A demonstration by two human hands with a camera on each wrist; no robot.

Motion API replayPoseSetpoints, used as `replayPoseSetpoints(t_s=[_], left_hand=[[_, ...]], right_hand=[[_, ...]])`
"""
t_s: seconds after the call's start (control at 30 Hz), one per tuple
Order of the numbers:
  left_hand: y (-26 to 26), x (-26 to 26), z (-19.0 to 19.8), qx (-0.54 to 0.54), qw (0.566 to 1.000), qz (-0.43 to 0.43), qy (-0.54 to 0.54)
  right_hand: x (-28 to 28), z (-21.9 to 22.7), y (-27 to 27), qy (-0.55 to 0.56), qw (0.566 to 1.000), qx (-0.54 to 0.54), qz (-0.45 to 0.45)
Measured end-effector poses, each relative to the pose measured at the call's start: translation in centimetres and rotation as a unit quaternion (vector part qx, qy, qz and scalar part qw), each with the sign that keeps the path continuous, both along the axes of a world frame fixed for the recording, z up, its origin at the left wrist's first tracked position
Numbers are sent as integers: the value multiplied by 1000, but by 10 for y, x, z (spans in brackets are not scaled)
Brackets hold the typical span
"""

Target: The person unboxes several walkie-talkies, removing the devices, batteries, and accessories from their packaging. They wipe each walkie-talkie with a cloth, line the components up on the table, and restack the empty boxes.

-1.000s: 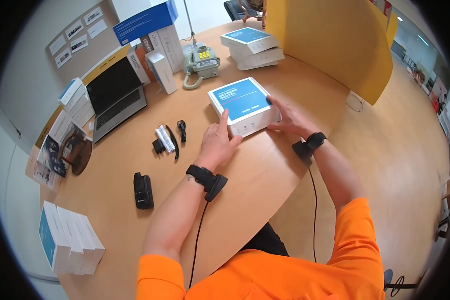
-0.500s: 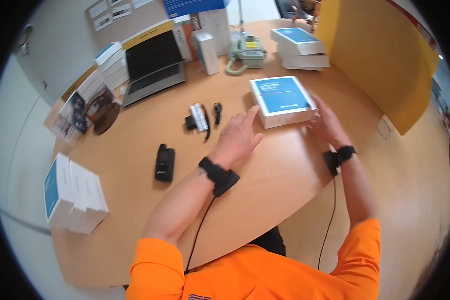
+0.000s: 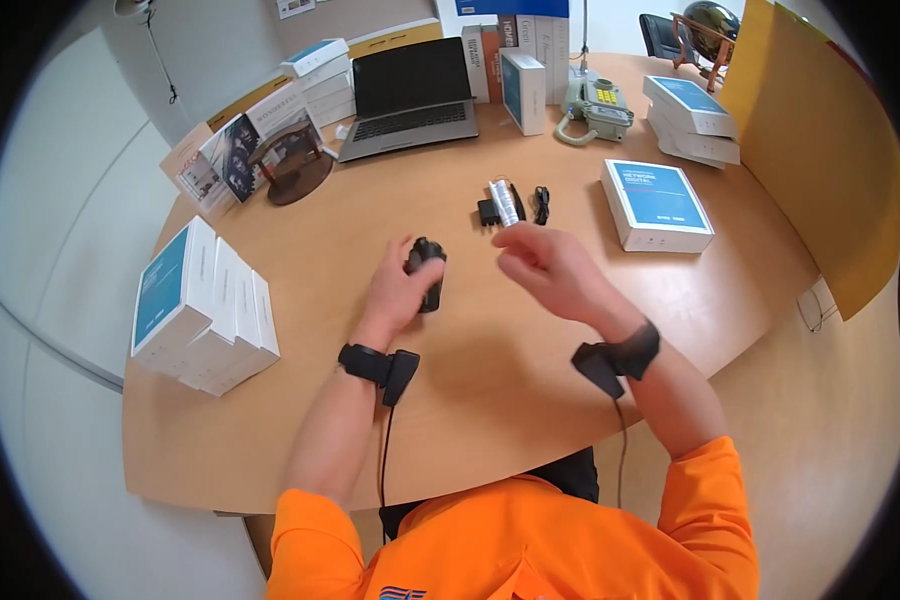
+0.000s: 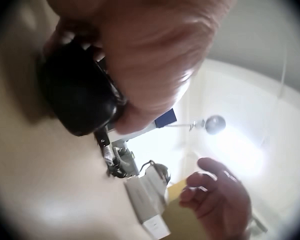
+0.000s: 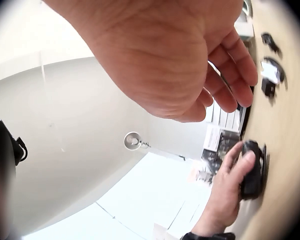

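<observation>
My left hand [image 3: 398, 288] grips a black handheld radio [image 3: 431, 272] at the middle of the desk, thumb on one side and fingers on the other. In the left wrist view the radio [image 4: 77, 90] looms large and dark under the palm, blurred. My right hand [image 3: 560, 272] is in the air to the right of it, fingers loosely bent and holding nothing. Just beyond the right hand lie a black adapter [image 3: 488, 212], a plastic-wrapped silvery item [image 3: 504, 203] and a small coiled black cable [image 3: 541, 205]. A white box with a blue label [image 3: 657, 205] lies further right.
White boxes [image 3: 232, 300] stand in a row at the left edge, and more boxes [image 3: 692, 118] are stacked back right. Behind are an open laptop [image 3: 410, 95], a desk telephone [image 3: 598, 108], books and a photo display [image 3: 242, 155]. A yellow partition [image 3: 820, 150] borders the right side.
Both hands have left the blue-labelled box. The left hand has moved left and taken hold of the radio; the right hand has come back toward the middle. The head view has swung left.
</observation>
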State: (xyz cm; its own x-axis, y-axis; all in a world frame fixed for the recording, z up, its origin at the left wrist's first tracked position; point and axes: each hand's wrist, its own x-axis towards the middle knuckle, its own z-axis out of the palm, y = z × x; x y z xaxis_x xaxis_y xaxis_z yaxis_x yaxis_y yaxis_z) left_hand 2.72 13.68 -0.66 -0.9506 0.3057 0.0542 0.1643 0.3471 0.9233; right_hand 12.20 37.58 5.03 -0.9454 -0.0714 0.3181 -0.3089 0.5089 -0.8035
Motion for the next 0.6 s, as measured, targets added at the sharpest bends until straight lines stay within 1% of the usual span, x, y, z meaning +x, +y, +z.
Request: replayPoseSetpoints(t_s=[0.03,0.07,0.1,0.17,0.2,0.3,0.33,0.43,0.6], left_hand=[[-11,-10,-10,181,978,-17,-105],[-20,-14,-11,354,912,-32,-205],[-28,-15,-15,428,875,-30,-226],[-31,-7,-8,569,780,-23,-258],[-30,-4,-2,582,772,-12,-254],[-36,-30,-36,612,732,16,-299],[-35,-28,-35,602,739,33,-301],[-32,-22,-32,586,760,45,-279],[-25,-16,-29,574,754,33,-317]], right_hand=[[-8,-2,-15,-50,998,-42,20],[-17,-5,-28,-101,991,-84,40],[-25,-10,-42,-154,978,-125,61],[-38,-22,-63,-255,947,-179,78],[-43,-29,-73,-308,925,-204,86],[-49,-48,-98,-358,881,-268,155],[-52,-58,-102,-363,865,-299,174],[-52,-66,-111,-357,846,-353,180],[-49,-67,-112,-343,851,-372,137]])
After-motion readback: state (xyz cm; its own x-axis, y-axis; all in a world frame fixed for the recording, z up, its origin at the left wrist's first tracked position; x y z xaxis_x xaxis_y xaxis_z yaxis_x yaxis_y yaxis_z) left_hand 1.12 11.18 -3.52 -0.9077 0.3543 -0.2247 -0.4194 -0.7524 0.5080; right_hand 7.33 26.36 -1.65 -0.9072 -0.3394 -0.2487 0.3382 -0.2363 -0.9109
